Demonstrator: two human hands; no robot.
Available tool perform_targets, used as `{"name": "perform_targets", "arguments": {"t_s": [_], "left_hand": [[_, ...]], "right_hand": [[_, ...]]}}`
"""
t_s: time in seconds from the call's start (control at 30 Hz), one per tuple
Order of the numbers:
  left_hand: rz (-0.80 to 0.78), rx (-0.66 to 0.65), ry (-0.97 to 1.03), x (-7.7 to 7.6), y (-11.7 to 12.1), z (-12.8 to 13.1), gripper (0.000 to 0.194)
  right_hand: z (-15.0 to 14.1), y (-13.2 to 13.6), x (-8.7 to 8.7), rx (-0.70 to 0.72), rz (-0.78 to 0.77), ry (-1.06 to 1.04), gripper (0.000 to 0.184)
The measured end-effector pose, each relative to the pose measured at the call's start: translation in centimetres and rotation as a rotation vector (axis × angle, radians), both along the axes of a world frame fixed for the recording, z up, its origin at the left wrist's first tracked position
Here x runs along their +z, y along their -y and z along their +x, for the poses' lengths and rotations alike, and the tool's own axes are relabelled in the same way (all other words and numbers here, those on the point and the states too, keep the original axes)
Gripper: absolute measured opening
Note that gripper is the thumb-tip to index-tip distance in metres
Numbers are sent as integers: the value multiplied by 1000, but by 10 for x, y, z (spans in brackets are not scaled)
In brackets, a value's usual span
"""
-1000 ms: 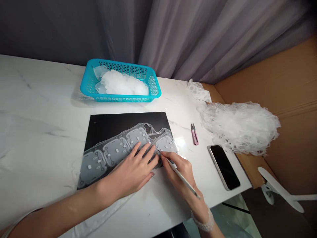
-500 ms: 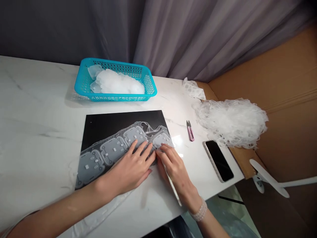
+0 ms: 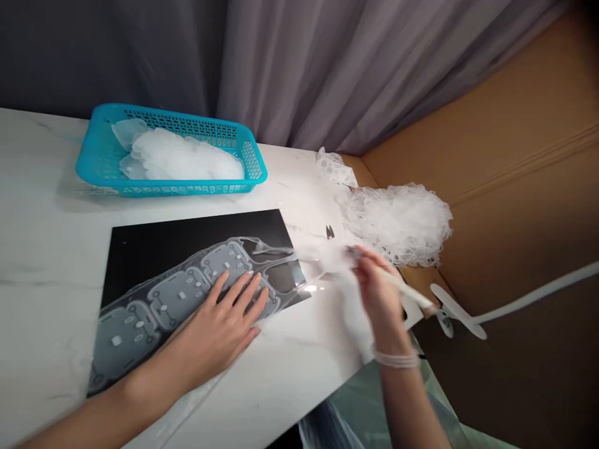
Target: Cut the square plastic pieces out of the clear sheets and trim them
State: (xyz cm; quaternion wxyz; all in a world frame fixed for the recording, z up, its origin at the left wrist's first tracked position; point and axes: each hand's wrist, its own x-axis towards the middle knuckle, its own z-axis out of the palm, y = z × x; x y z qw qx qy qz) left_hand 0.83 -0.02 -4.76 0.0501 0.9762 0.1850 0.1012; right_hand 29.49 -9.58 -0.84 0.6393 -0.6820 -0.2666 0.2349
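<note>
A translucent silicone strip (image 3: 173, 293) of rounded keypad-like panels lies diagonally across a black mat (image 3: 154, 249) on the white marble table (image 3: 37, 249). My left hand (image 3: 224, 318) rests flat on the strip with its fingers spread. My right hand (image 3: 379, 293) is lifted to the right of the mat and blurred by motion. It is closed on a thin white stick-like tool (image 3: 407, 290) and pulls a translucent piece (image 3: 322, 262) away from the strip's end.
A teal basket (image 3: 116, 181) of translucent white pieces stands at the back left. A heap of white trimmings (image 3: 397, 221) lies at the table's right edge against brown cardboard (image 3: 505, 174). Small snips (image 3: 330, 232) lie near the heap. Grey curtains hang behind.
My right hand has lifted from the strip and swung right, pulling a translucent piece off its end. My left hand still presses the strip. The view has shifted right.
</note>
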Motion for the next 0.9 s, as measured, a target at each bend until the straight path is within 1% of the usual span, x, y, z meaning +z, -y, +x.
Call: {"name": "perform_targets", "arguments": {"t_s": [0.07, 0.1, 0.13, 0.2, 0.23, 0.3, 0.33, 0.4, 0.47, 0.53, 0.57, 0.6, 0.67, 0.77, 0.83, 0.9], "left_hand": [[-11, -7, -21, 3, 0, 0, 47], [-22, -9, -29, 5, -1, 0, 47], [-39, -9, -32, 6, -1, 0, 47], [-99, -9, -15, 10, -4, 0, 46], [-152, -7, 8, 13, -7, 1, 44], [-321, 30, 87, 24, -15, 1, 39], [-440, 81, 141, 31, -21, 1, 37], [-728, 221, 282, 50, -33, 0, 37], [-1040, 325, 455, 72, -44, -5, 41], [-1299, 328, 650, 91, -52, -13, 45], [-1384, 313, 741, 99, -55, -17, 44], [-1434, 303, 824, 106, -57, -22, 40], [-1442, 306, 952, 117, -59, -31, 31], [-1356, 362, 1023, 129, -60, -44, 19], [-1293, 408, 1018, 135, -59, -50, 17], [-1250, 432, 1004, 140, -57, -54, 15]], "right_hand": [[39, 6, 8, -72, 21, -84, 13], [53, 7, 12, -144, 73, -111, 14], [60, 6, 15, -183, 114, -118, 16], [58, -1, 23, -226, 201, -129, 20], [48, -7, 28, -195, 220, -129, 22], [19, -22, 41, -48, 206, -148, 22], [2, -31, 49, 58, 172, -159, 20], [-32, -50, 66, 265, 115, -181, 17], [-61, -69, 83, 420, 87, -142, 17], [-82, -85, 99, 522, 81, -42, 19], [-91, -93, 106, 558, 83, 7, 20], [-98, -99, 112, 588, 90, 39, 20], [-111, -109, 121, 632, 123, 42, 18], [-123, -115, 128, 673, 184, 26, 17], [-126, -115, 129, 672, 201, 48, 23], [-125, -112, 128, 668, 213, 46, 35]]}}
